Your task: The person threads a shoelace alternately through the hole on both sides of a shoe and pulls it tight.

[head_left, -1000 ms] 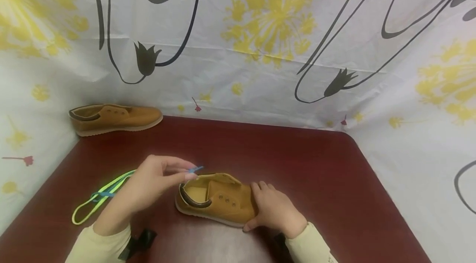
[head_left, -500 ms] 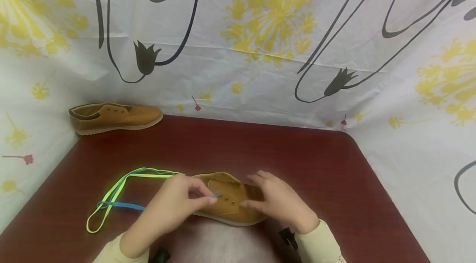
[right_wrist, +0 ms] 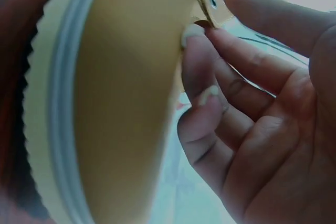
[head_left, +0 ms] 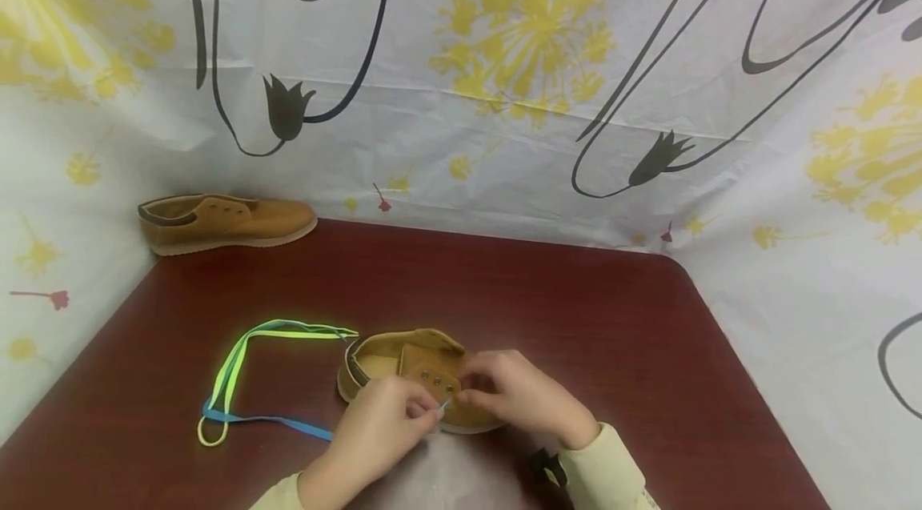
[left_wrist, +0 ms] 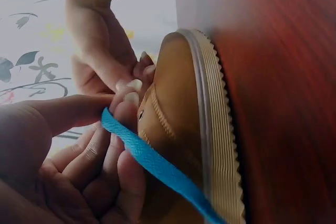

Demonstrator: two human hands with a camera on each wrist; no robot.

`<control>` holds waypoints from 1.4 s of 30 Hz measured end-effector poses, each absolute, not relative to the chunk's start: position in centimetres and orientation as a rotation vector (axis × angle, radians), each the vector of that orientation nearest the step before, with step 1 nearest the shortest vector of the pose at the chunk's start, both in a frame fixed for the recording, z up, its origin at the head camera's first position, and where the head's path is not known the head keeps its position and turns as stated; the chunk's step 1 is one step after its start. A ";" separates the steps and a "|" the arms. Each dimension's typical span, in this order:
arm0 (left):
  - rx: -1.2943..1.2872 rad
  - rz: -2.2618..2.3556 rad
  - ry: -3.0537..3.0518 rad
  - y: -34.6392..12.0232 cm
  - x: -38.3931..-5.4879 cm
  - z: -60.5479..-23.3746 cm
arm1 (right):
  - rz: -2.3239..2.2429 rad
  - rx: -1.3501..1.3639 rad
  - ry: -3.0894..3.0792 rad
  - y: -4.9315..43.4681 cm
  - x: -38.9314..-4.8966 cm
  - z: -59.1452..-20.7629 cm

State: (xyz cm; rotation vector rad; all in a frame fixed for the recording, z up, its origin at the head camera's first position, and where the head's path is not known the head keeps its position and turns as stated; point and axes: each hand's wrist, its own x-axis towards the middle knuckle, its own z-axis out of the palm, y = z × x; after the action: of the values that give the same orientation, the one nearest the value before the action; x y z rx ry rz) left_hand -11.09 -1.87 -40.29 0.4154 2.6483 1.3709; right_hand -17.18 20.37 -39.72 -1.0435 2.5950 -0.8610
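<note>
A tan shoe (head_left: 374, 346) without laces sits on the table, its toe to the right. My left hand (head_left: 382, 422) pinches a blue shoelace (left_wrist: 157, 163) between thumb and index finger, close beside the eyelets; in the head view its tip overlaps the shoe's near side. From that hand the lace trails left across the table. At the front of the lacing, my right hand (head_left: 529, 398) grips the eyelet flap (right_wrist: 212, 3): its thumb lies on the eyelet side and the fingers reach under the edge. Sole and toe show large in both wrist views.
A yellow-green shoelace (head_left: 235, 358) lies looped on the table left of the shoe, with more blue lace alongside. A matching tan shoe (head_left: 266, 222) stands at the back left corner. Patterned white cloth (head_left: 461, 166) hangs behind the dark red table (head_left: 547, 294).
My left hand has moved right with the blue lace, from the shoe's heel to the eyelets. My right hand has left the toe and taken hold of the eyelet flap.
</note>
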 end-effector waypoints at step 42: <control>0.514 0.794 3.281 0.8 -11.4 -40.3 | -1.373 -0.558 2.253 19.9 -17.3 -41.2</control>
State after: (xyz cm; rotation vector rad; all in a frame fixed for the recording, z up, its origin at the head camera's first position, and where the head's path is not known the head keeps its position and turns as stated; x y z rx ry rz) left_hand -11.41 0.75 -40.29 0.5136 3.2812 0.7941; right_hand -17.33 19.89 -41.22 -0.5578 2.2531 -1.3729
